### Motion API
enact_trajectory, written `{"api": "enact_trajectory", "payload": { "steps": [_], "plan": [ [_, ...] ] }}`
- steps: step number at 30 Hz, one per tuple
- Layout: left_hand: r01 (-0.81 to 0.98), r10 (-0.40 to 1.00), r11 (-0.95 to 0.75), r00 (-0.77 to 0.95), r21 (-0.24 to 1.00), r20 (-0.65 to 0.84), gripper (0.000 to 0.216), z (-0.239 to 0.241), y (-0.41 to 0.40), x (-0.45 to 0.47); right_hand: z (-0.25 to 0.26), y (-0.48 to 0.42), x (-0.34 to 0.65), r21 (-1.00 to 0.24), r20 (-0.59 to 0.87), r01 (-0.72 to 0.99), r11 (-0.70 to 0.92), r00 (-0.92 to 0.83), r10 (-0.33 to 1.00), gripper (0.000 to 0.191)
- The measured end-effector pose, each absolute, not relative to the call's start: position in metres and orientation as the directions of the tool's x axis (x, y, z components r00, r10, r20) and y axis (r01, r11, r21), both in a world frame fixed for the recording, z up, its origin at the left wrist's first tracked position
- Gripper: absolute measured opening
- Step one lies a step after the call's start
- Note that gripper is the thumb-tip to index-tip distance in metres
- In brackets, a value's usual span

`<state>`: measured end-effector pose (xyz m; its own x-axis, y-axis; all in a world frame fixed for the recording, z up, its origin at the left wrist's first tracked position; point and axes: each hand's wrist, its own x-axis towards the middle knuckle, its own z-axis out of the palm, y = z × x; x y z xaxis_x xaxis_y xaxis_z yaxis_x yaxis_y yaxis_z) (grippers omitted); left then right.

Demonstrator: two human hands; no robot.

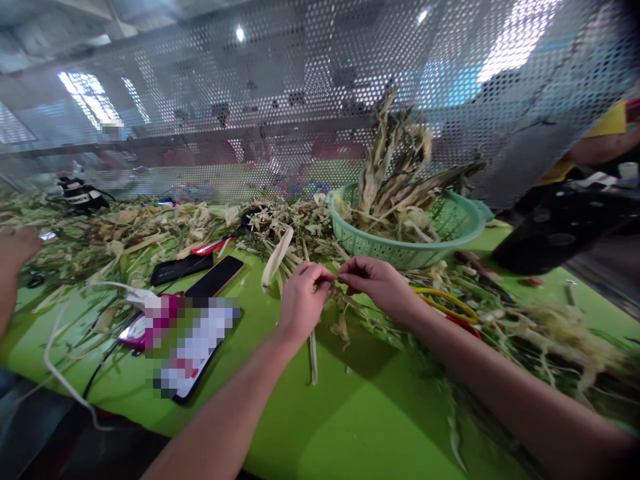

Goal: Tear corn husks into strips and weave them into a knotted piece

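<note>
My left hand (305, 297) is closed, thumb and fingers pinched together above the green table (340, 413). Facing it, fingertips almost touching, my right hand (377, 283) is pinched too. Between and just below the fingertips is a withered plant piece (341, 330); what exactly each hand grips is too small to make out. A pale curled husk strip (277, 257) stands beside my left hand, and a thin pale stalk (313, 360) shows below it. Behind my hands is a green plastic basket (395, 250) holding dried corn husks (383, 167).
Dried leaves (165, 223) cover the back left. Phones (215, 277), a purple device (137, 333) with a white cable (50, 353) and red-handled scissors (213, 247) lie left. Right are yellow handles (450, 303), corn silk (565, 337) and a black container (560, 227). Another person's hand (17, 250) is far left.
</note>
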<state>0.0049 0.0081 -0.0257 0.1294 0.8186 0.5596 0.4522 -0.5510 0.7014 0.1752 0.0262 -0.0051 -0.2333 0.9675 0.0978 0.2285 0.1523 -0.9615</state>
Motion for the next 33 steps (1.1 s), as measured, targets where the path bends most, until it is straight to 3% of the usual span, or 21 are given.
{"api": "enact_trajectory", "payload": {
  "steps": [8,15,19,23,25,27,30,33],
  "plan": [
    [0.451,0.822,-0.545,0.118,0.707,0.557,0.017,-0.025,0.008,0.006,-0.006,0.024,0.175,-0.981,-0.063,0.195,-0.005,-0.291,0.955,0.032],
    [0.435,0.834,-0.537,0.151,0.723,0.530,0.012,-0.023,0.007,0.005,-0.009,0.026,0.174,-0.982,-0.001,0.184,0.042,-0.227,0.974,0.031],
    [0.351,0.865,-0.500,0.163,0.792,0.474,0.006,-0.023,0.008,0.004,-0.014,0.030,0.179,-0.931,0.081,0.338,0.136,-0.173,0.982,0.025],
    [0.244,0.928,-0.371,0.130,0.896,0.349,0.003,-0.021,0.009,0.000,-0.018,0.037,0.188,-0.753,0.187,0.614,0.236,-0.144,0.972,0.016],
    [0.222,0.949,-0.310,0.133,0.925,0.286,0.003,-0.019,0.010,-0.002,-0.017,0.039,0.190,-0.740,0.184,0.634,0.225,-0.131,0.974,0.013],
    [0.218,0.963,-0.262,0.129,0.940,0.239,0.003,-0.017,0.011,-0.003,-0.015,0.038,0.190,-0.827,0.143,0.534,0.177,-0.105,0.984,0.012],
    [0.230,0.975,-0.216,0.106,0.949,0.197,0.003,-0.017,0.012,-0.004,-0.008,0.034,0.186,-0.982,0.058,0.173,0.075,-0.104,0.993,0.013],
    [0.244,0.978,-0.201,0.105,0.949,0.180,0.002,-0.019,0.013,-0.003,-0.002,0.029,0.183,-0.979,0.004,-0.199,-0.035,-0.195,0.981,0.013]
  ]
}}
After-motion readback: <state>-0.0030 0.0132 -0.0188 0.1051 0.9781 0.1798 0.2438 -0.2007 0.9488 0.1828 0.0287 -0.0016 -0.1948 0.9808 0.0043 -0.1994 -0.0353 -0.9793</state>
